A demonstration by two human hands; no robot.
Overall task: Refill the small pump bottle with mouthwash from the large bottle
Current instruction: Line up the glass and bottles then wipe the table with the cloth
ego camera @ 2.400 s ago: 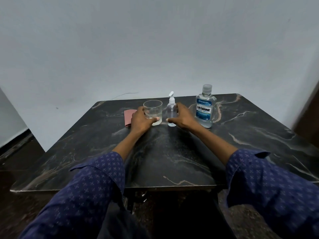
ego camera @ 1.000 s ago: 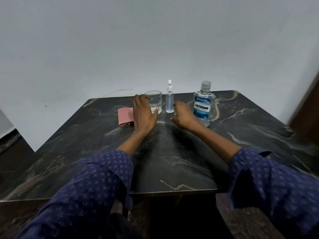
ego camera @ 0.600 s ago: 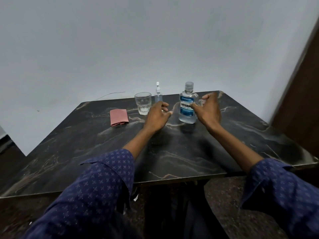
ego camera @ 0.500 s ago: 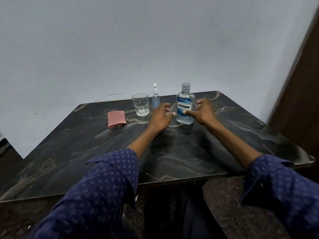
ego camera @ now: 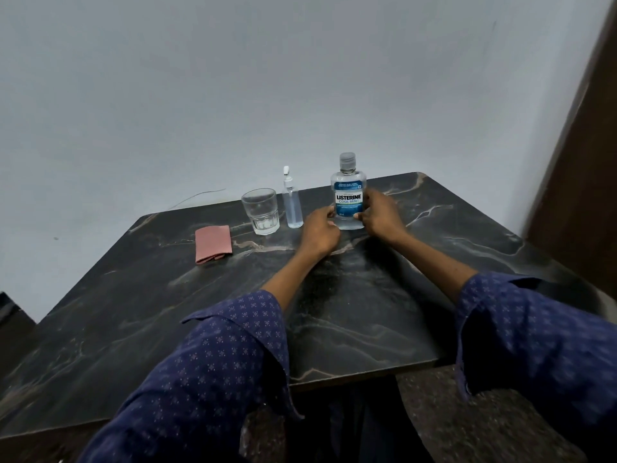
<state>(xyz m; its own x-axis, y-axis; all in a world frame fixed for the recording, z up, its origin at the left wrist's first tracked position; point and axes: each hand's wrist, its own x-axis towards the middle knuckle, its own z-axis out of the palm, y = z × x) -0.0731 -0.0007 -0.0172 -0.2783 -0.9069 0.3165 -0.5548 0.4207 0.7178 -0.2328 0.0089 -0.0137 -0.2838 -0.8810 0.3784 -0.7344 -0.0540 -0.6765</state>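
The large mouthwash bottle (ego camera: 348,192), clear with a blue label and a grey cap, stands upright near the far edge of the dark marble table (ego camera: 334,312). My right hand (ego camera: 380,217) wraps around its right side and lower part. My left hand (ego camera: 319,230) touches its lower left side with the fingertips, fingers curled. The small pump bottle (ego camera: 292,205), clear with a white pump top, stands upright to the left of the large bottle, untouched.
A clear drinking glass (ego camera: 260,211) stands left of the pump bottle. A folded pink cloth (ego camera: 213,243) lies further left. A grey wall runs behind the table and a brown door edge (ego camera: 584,145) is at the right.
Both hands left the glass and the pump bottle and moved right to the large bottle. They now close on its two sides. The camera view has shifted.
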